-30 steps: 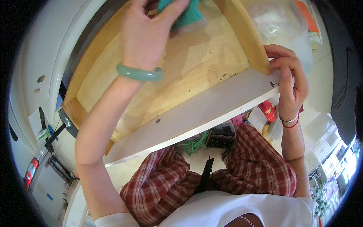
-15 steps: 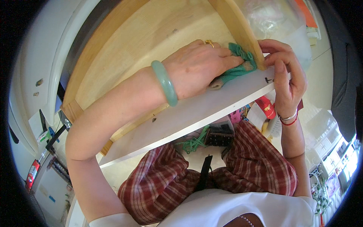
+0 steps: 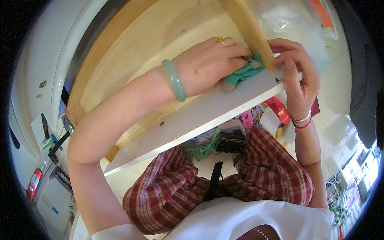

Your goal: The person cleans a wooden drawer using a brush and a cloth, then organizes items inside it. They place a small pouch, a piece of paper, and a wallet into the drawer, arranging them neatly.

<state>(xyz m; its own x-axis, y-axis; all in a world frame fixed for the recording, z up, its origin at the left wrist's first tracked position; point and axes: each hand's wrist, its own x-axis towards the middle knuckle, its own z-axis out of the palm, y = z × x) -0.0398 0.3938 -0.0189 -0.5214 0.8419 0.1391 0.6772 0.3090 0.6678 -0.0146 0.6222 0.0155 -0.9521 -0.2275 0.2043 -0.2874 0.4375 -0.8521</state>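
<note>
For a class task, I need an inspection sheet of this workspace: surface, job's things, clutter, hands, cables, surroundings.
Surface: light wooden drawer, slanted above the person's lap; a dark smudge on its floor.
Job's things: green cloth in the drawer's near right corner, by the white front panel.
Clutter: below the panel, green stringy tangle, black dotted box, pink item, red item.
Hands: left hand holds the cloth; right hand holds the drawer's right end.
Cables: none identified; whether the tangle is cable, cannot tell.
Surroundings: clear plastic beyond the drawer's right side; leafy plant lower right.
</note>
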